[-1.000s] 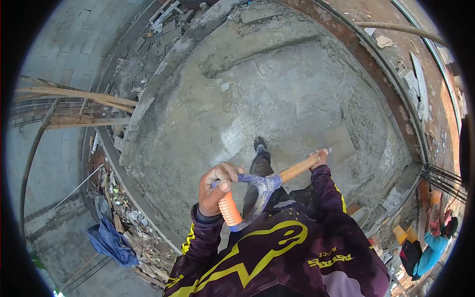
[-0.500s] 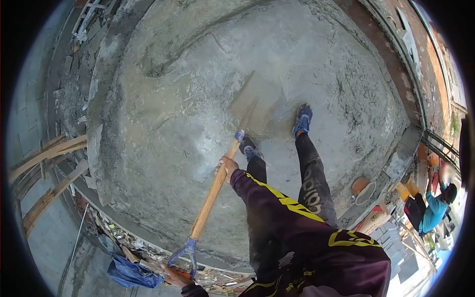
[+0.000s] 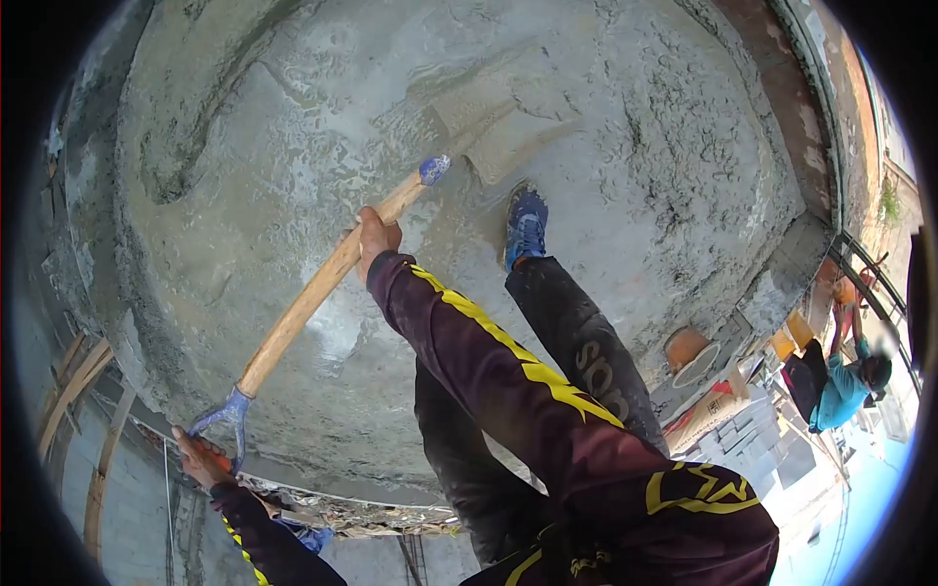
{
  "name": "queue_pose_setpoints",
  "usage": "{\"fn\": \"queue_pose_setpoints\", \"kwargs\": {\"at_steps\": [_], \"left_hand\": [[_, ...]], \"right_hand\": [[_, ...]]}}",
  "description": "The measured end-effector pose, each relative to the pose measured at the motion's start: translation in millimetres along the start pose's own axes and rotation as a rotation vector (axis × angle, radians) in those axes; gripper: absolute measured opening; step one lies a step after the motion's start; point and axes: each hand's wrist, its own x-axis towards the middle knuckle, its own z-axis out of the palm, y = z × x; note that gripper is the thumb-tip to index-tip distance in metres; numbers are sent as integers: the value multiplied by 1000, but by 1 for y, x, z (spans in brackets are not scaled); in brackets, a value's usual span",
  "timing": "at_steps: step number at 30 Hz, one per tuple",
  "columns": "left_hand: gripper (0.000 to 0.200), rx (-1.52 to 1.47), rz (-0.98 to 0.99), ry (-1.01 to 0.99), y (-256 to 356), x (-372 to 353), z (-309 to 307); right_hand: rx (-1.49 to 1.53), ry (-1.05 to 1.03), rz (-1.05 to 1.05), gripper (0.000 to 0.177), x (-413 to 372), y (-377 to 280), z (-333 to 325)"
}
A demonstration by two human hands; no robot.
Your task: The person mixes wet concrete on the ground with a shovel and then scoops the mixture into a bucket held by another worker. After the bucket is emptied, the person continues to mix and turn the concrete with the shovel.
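Note:
My right hand [image 3: 376, 239] is wrapped round the lower part of the wooden shaft [image 3: 303, 308] of a shovel, just behind its blue socket [image 3: 435, 170]. At the other end, my left hand [image 3: 203, 459] grips the blue forked handle [image 3: 227, 420]. The shovel slants from lower left to upper centre. Its blade is hard to make out in the wet grey mortar [image 3: 342, 107]. Ripples and a smooth raised patch of mortar [image 3: 489, 107] show beyond the socket. A blue shoe [image 3: 527, 227] stands in the mortar to the right of the shaft.
A bucket [image 3: 687, 349] with a pale round rim lies at the right edge. Beyond it are a paper bag [image 3: 708, 408], stacked grey blocks [image 3: 747, 444] and a person in a turquoise top [image 3: 840, 391]. Wooden planks [image 3: 98, 479] stand at the lower left.
Both hands and the shovel have moved left in view, with the shaft end higher. The mortar beyond the socket is more rippled. My left shoe is no longer visible.

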Motion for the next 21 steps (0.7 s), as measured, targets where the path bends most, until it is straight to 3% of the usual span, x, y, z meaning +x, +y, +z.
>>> {"fn": "queue_pose_setpoints", "kwargs": {"at_steps": [4, 7, 9, 10, 14, 16, 21], "left_hand": [[49, -32, 212, -282, 92, -47, 153], [47, -62, 206, -313, 99, -95, 193], [42, -80, 175, -325, 88, -129, 180], [41, -68, 235, -302, 73, -140, 166], [43, -2, 65, -264, 45, -188, 89], [44, 66, 92, -276, 37, -217, 68], [38, -77, -88, -571, 43, -293, 60]], "right_hand": [[189, 19, 5, 26, 46, -184, -13], [185, 118, -56, 20, 49, -254, -36], [181, 131, -26, 18, 54, -260, -75], [176, 140, -18, 18, 37, -262, -86], [134, 223, 32, 20, -58, -262, -134], [154, 283, -30, 19, -97, -274, -160], [31, 408, -152, 21, -122, -337, -245]]}}
